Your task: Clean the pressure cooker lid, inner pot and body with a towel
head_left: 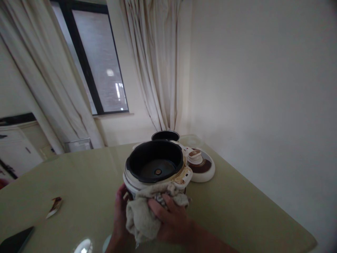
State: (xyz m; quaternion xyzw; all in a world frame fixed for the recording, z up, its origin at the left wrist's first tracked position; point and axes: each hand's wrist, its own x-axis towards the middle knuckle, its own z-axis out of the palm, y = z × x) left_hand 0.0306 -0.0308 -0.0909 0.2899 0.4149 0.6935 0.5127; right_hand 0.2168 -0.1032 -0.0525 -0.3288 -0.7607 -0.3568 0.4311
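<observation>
An electric pressure cooker point(155, 161) stands lidless on the table, its dark inside and the round metal piece at its bottom showing. Stains mark the pale rim near its right side. My left hand point(121, 207) grips the cooker's left side, the fingers partly hidden behind its body. With my right hand point(172, 219) I hold a crumpled greyish cloth point(143, 216) against the front of the cooker, fingers bent into the fabric. The cloth hides most of the cooker's front.
The cooker's white and brown lid point(204, 168) lies to its right, near the wall. Behind it stands a black inner pot point(165, 135). A small wrapper point(54, 206) and a dark flat object point(17, 240) lie on the left of the green tabletop point(86, 179).
</observation>
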